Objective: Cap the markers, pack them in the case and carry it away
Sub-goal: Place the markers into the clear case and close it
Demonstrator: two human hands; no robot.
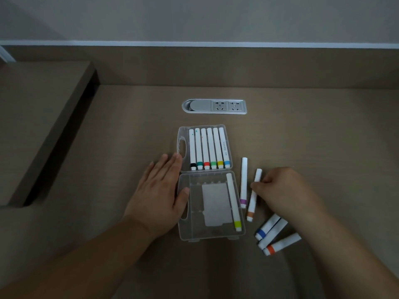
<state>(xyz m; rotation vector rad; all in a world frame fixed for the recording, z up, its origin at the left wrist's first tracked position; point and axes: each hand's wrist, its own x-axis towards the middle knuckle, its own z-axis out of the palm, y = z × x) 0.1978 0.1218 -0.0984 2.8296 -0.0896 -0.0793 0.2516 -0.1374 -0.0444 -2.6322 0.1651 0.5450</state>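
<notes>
The clear plastic case point(210, 184) lay open and flat on the brown surface point(323, 137), its two halves joined at a hinge across the middle. In the far half, six white markers point(209, 148) sat side by side, their bands reading black, dark green, red, light green, yellow and blue from left to right. In the near half, one yellow-green-banded marker point(233, 202) lay along the right wall, beside a pale rectangular insert point(214, 205).

Just right of the case, a purple-banded marker point(244, 182) lay on the surface. Beside it, the right hand point(287, 190) had its grip closed on the peach-banded marker point(254, 195), fingertips and thumb pinching the barrel near its upper part. Nearer the camera and partly under the right wrist lay three more markers close together: a blue-banded marker point(266, 227), a plain white one point(272, 235) whose band I could not tell, and an orange-banded marker point(280, 244).

The left hand point(160, 195) rested flat with fingers spread apart, holding nothing, its thumb touching the near half's left edge.

Beyond the case, a grey socket panel point(214, 106) was set into the surface.
</notes>
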